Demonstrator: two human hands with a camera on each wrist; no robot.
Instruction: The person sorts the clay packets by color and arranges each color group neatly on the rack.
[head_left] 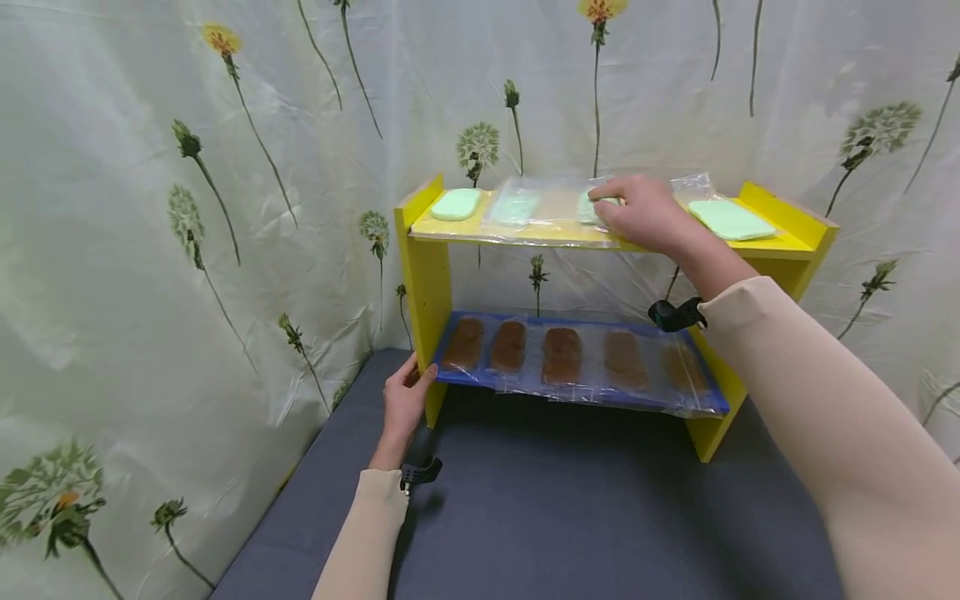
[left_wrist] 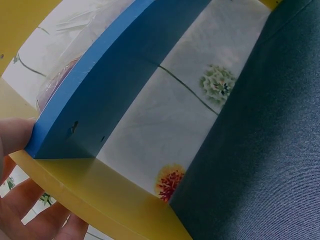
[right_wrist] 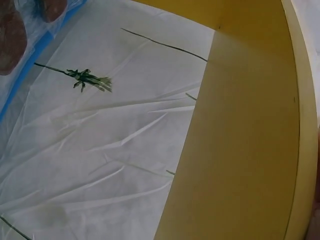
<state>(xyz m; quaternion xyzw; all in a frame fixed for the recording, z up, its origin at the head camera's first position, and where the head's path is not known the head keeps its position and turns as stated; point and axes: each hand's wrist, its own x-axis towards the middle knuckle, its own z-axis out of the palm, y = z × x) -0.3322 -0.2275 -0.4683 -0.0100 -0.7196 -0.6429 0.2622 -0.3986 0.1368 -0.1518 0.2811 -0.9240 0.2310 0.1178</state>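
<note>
My left hand (head_left: 405, 400) grips the left side panel of a yellow shelf unit (head_left: 424, 292). In the left wrist view the thumb (left_wrist: 17, 135) lies at the corner of the blue lower shelf (left_wrist: 90, 95), with the other fingers behind the yellow panel. Above the top board, my right hand (head_left: 645, 212) pinches a pale green flat bar (head_left: 587, 208) in clear plastic; the fingers partly cover it. Left of it lie another wrapped green bar (head_left: 516, 208) and a rounded green bar (head_left: 456, 204). The right wrist view shows the top board's yellow underside (right_wrist: 245, 130), not the hand.
Another green bar (head_left: 731, 219) lies right of the right hand. Several brown oblong pieces (head_left: 562, 354) in clear plastic line the blue shelf; the plastic overhangs its front edge. The unit stands on a dark cloth-covered table (head_left: 540, 500) before a flowered curtain (head_left: 300, 250).
</note>
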